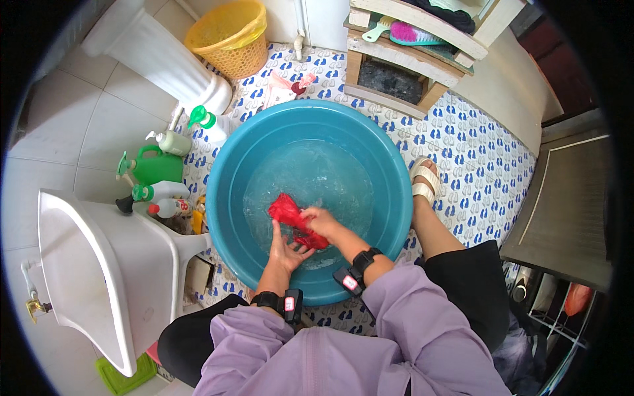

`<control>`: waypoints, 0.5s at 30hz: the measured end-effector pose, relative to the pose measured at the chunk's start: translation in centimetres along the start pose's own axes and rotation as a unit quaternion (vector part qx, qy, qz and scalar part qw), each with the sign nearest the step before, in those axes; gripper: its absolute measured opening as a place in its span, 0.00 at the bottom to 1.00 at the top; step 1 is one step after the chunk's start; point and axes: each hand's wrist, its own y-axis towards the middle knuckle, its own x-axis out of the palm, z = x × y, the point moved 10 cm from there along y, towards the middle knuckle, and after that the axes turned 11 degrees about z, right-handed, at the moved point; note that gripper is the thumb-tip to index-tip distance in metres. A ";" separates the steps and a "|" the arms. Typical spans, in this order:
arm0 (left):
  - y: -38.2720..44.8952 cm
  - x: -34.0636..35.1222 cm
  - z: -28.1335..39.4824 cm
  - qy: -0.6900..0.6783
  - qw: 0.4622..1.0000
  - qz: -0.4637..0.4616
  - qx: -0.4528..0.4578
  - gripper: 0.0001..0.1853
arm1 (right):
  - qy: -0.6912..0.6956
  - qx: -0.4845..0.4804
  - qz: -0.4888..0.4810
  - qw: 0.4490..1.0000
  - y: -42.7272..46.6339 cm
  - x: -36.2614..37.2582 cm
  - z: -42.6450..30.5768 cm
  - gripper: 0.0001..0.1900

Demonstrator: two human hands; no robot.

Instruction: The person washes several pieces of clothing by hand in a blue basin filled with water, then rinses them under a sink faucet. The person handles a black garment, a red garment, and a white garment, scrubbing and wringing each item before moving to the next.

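Note:
In front of me on the floor stands a large round blue-green plastic basin (225, 148) holding water (317, 163). A wet red cloth (285, 210) hangs bunched over the water, its lower end near the surface. My right hand (321, 221) grips the cloth around its middle. Below and to the left, my left hand (287, 251) is palm up with its fingers spread, close to the cloth's lower part; whether the fingertips touch it is hard to tell. Both forearms wear black straps with small devices.
Left of the basin stand several pump bottles (173, 142), a green jug (156, 167) and a white sink (104, 267). Behind are a yellow waste basket (233, 54), a pink packet (282, 89) and a wooden rack (406, 59) with brushes. My sandalled foot (426, 178) is right of the rim.

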 end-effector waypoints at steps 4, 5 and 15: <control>-1.0 2.3 2.5 0.004 0.988 -0.152 0.037 0.49 | 0.070 -0.139 -0.114 0.981 -6.5 3.6 -6.7 0.11; -0.9 2.3 4.5 -0.032 0.984 -0.163 0.072 0.44 | 0.001 -0.215 -0.111 0.970 -8.4 3.9 -8.6 0.10; -0.4 4.0 6.8 -0.046 0.964 -0.109 0.240 0.14 | -0.216 -0.277 0.177 0.919 -5.3 1.5 -13.4 0.11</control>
